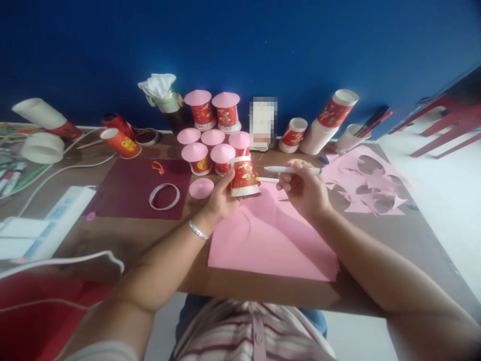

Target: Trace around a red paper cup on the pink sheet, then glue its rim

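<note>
Head view, left hand [222, 196] partly behind red cup [245, 178], pixelated object [262, 123]

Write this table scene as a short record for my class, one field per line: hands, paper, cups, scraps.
Left hand: holds a red patterned cup, wide rim down
Right hand: holds a white pen, one end toward the cup
Paper: pink sheet, beneath the hands
Other cups: group of red cups with pink conical tops
Scraps: pink cut paper, right side
</note>
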The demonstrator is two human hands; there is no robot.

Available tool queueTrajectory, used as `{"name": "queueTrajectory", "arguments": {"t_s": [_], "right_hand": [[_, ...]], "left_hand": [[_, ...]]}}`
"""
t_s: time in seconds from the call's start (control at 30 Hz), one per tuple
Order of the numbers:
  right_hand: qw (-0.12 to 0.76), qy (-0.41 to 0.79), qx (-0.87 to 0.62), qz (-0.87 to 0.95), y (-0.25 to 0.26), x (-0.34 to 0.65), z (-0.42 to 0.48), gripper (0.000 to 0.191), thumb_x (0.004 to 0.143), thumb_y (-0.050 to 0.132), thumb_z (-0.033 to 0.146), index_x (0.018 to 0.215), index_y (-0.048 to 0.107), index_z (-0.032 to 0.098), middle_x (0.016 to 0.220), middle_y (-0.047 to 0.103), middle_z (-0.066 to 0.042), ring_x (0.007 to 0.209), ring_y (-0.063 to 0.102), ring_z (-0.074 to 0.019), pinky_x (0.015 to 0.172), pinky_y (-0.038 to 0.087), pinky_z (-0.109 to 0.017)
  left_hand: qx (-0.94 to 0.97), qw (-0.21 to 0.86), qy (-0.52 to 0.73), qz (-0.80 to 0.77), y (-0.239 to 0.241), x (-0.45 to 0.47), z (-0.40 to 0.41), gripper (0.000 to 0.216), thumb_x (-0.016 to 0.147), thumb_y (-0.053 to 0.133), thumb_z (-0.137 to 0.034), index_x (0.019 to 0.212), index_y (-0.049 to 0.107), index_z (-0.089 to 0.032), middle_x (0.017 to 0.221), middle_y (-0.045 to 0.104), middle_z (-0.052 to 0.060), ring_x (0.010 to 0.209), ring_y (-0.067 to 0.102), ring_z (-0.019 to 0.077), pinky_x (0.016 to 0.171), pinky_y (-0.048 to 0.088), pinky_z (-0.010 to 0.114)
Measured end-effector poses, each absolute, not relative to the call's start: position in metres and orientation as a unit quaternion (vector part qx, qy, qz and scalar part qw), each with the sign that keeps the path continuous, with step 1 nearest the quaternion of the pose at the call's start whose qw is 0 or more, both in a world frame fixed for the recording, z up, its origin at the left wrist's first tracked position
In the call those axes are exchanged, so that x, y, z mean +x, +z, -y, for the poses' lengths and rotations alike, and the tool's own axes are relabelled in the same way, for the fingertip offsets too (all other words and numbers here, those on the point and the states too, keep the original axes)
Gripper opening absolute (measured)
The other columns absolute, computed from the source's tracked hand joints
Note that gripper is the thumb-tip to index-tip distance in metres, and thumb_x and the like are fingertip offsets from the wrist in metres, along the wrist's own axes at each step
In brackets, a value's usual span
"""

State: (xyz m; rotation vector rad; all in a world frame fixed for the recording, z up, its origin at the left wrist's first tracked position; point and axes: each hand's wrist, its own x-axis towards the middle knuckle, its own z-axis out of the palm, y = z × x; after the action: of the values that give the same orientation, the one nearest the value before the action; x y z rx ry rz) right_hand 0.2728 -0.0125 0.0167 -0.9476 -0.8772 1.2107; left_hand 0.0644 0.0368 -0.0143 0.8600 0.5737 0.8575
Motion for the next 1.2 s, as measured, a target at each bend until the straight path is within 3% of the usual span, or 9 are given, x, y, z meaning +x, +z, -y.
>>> {"name": "queueTrajectory", "arguments": {"t_s": [0.1, 0.27, 0.37, 0.47, 0.63, 0.77, 0.87, 1.2], "right_hand": [[0.652, 0.494, -0.399, 0.416, 0.014, 0.263, 0.023, 0.042, 0.082, 0.085, 0.056, 0.084, 0.057, 0.026, 0.063, 0.057, 0.007, 0.053, 0.056, -0.012, 0.055, 0.055, -0.029], [0.672, 0.461, -0.367, 0.45, 0.008, 0.252, 0.04, 0.033, 0.088, 0.085, 0.038, 0.083, 0.056, 0.025, 0.059, 0.052, 0.011, 0.047, 0.049, -0.0082, 0.054, 0.054, -0.026], [0.641, 0.371, -0.399, 0.541, 0.008, 0.249, 0.052, 0.016, 0.1, 0.071, 0.033, 0.091, 0.062, 0.023, 0.066, 0.06, 0.007, 0.056, 0.061, -0.0111, 0.058, 0.055, -0.028], [0.566, 0.222, -0.421, 0.673, 0.01, 0.247, 0.061, 0.002, 0.102, 0.064, 0.023, 0.103, 0.065, 0.022, 0.076, 0.07, 0.001, 0.068, 0.07, -0.0142, 0.063, 0.055, -0.028], [0.523, 0.054, -0.373, 0.764, 0.01, 0.243, 0.064, 0.011, 0.097, 0.067, 0.017, 0.099, 0.058, 0.024, 0.08, 0.071, 0.0, 0.069, 0.072, -0.0138, 0.06, 0.056, -0.025], [0.488, 0.024, -0.393, 0.779, 0.01, 0.244, 0.063, 0.013, 0.097, 0.066, 0.017, 0.095, 0.056, 0.025, 0.072, 0.068, 0.003, 0.059, 0.067, -0.0121, 0.055, 0.053, -0.023], [0.484, 0.013, -0.402, 0.777, 0.009, 0.248, 0.061, 0.009, 0.097, 0.061, 0.016, 0.102, 0.059, 0.023, 0.077, 0.072, 0.0, 0.061, 0.069, -0.0129, 0.055, 0.055, -0.024], [0.492, -0.008, -0.391, 0.778, 0.006, 0.249, 0.054, 0.01, 0.098, 0.062, 0.015, 0.102, 0.059, 0.023, 0.075, 0.071, 0.0, 0.063, 0.072, -0.0137, 0.052, 0.058, -0.023]], "left_hand": [[0.343, 0.808, 0.411, -0.247, -0.014, 0.067, -0.035, 0.05, 0.094, 0.067, -0.063, 0.119, 0.068, -0.019, 0.112, 0.079, 0.01, 0.101, 0.078, 0.0284, 0.08, 0.067, 0.041], [0.329, 0.806, 0.429, -0.24, -0.02, 0.07, -0.033, 0.054, 0.082, 0.083, -0.061, 0.109, 0.075, -0.014, 0.104, 0.079, 0.01, 0.084, 0.075, 0.0231, 0.066, 0.063, 0.033], [0.332, 0.804, 0.432, -0.236, -0.022, 0.071, -0.032, 0.05, 0.081, 0.084, -0.058, 0.106, 0.076, -0.015, 0.102, 0.079, 0.009, 0.081, 0.074, 0.0207, 0.071, 0.061, 0.034], [0.337, 0.803, 0.433, -0.234, -0.021, 0.071, -0.032, 0.047, 0.081, 0.086, -0.054, 0.108, 0.076, -0.017, 0.102, 0.079, 0.007, 0.088, 0.074, 0.0204, 0.078, 0.058, 0.033], [0.33, 0.801, 0.441, -0.233, -0.022, 0.072, -0.034, 0.043, 0.079, 0.087, -0.048, 0.107, 0.078, -0.017, 0.103, 0.08, 0.007, 0.097, 0.076, 0.0228, 0.09, 0.056, 0.034], [0.347, 0.79, 0.447, -0.234, -0.025, 0.075, -0.036, 0.043, 0.079, 0.086, -0.047, 0.107, 0.079, -0.015, 0.108, 0.081, 0.011, 0.113, 0.074, 0.0294, 0.101, 0.054, 0.04], [0.362, 0.786, 0.439, -0.243, -0.024, 0.075, -0.036, 0.045, 0.08, 0.086, -0.049, 0.107, 0.079, -0.014, 0.114, 0.081, 0.014, 0.123, 0.072, 0.0337, 0.105, 0.053, 0.044], [0.38, 0.786, 0.422, -0.245, -0.02, 0.073, -0.033, 0.039, 0.086, 0.083, -0.043, 0.117, 0.075, -0.02, 0.114, 0.081, 0.009, 0.129, 0.07, 0.0334, 0.11, 0.055, 0.047]]}}
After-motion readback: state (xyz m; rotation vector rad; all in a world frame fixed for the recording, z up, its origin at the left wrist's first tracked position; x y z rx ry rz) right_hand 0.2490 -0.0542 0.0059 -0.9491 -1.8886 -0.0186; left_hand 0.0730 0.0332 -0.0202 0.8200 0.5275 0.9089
